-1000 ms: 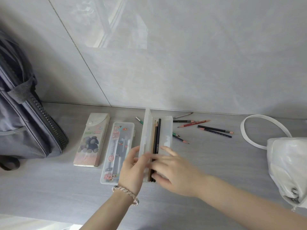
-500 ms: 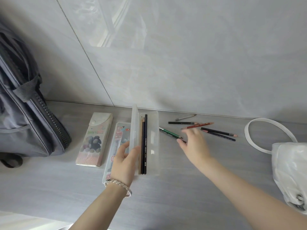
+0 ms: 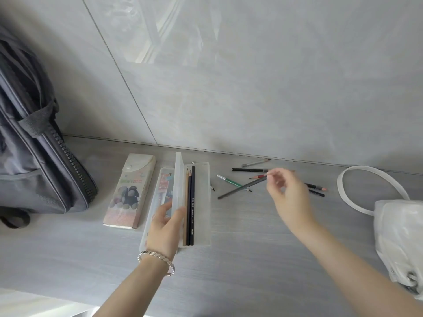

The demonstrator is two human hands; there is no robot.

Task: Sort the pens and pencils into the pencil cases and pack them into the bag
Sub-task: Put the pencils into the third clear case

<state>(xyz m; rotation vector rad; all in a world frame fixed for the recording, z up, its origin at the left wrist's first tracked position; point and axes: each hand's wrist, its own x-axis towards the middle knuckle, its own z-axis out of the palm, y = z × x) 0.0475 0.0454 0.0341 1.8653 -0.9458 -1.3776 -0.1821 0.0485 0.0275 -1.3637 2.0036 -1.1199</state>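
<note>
A clear plastic pencil case lies open in the middle of the table with three pencils inside. My left hand holds its raised lid upright. My right hand pinches a grey pencil by its upper end, lifted above the loose pencils. A green pencil, a black pencil, a grey one and others lie to the right of the case. A second clear case and a printed case lie to the left. The grey bag stands at far left.
A white handbag with a looped strap sits at the right edge. The tiled wall rises directly behind the table. A small black stub lies beside the open case.
My right hand left the open case, reached right to the loose pencils and picked up the grey pencil. My left hand now props the lid upright.
</note>
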